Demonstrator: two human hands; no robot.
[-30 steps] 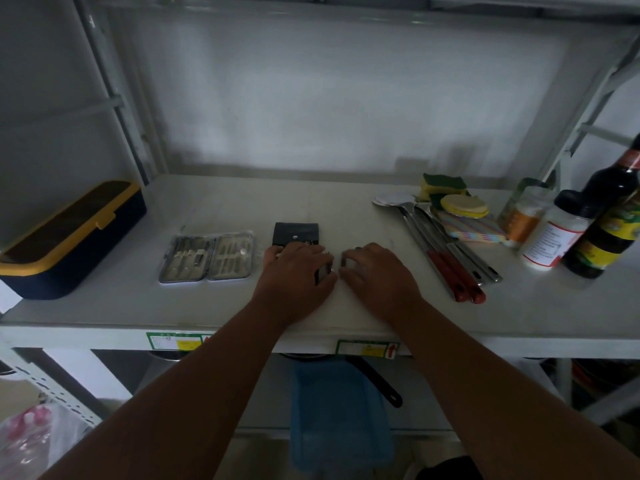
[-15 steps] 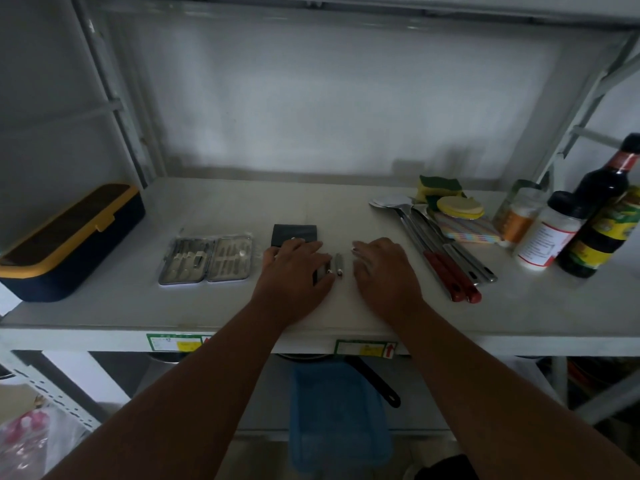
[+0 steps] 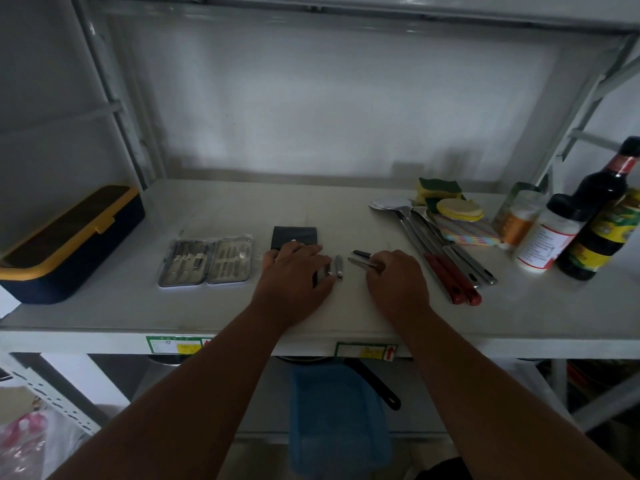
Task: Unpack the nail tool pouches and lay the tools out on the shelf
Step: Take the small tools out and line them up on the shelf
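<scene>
Black, flat and partly covered, the pouch [image 3: 295, 236] lies at the middle of the shelf [image 3: 214, 209], its near edge under the left hand [image 3: 294, 271]. That hand rests palm down on the pouch with its fingers spread slightly apart and flat; whether anything is pinched under them I cannot tell. Just right of its fingertips a small metal tool [image 3: 338, 266] lies on the shelf, pointing away from the camera, and a second sliver of metal [image 3: 329, 270] shows right at the edge of the hand.

Right of centre, the right hand [image 3: 398, 282] has its fingers drawn together on a clipper [image 3: 362, 259], whose two thin metal ends stick out to the upper left of the fingers (they stand a little apart from each other). The clipper is near the lone tool but not touching it.

Left of the pouch, an open case [image 3: 207, 262] lies flat, both halves filled with rows of metal nail tools, seemingly under a clear plastic wrap. Farther left, at the frame's left edge, sits a dark box [image 3: 69, 244] with a yellow rim and clasp.

Right of the hands, long utensils [image 3: 440, 247] with red handles lie side by side, angled toward the lower right. Behind them are sponges [image 3: 440, 192] and a striped cloth [image 3: 467, 232]. At the right edge stand jars [image 3: 547, 237] and a dark bottle [image 3: 599, 209], close together.

Below the shelf, a blue towel [image 3: 337, 417] hangs in the lower middle.
</scene>
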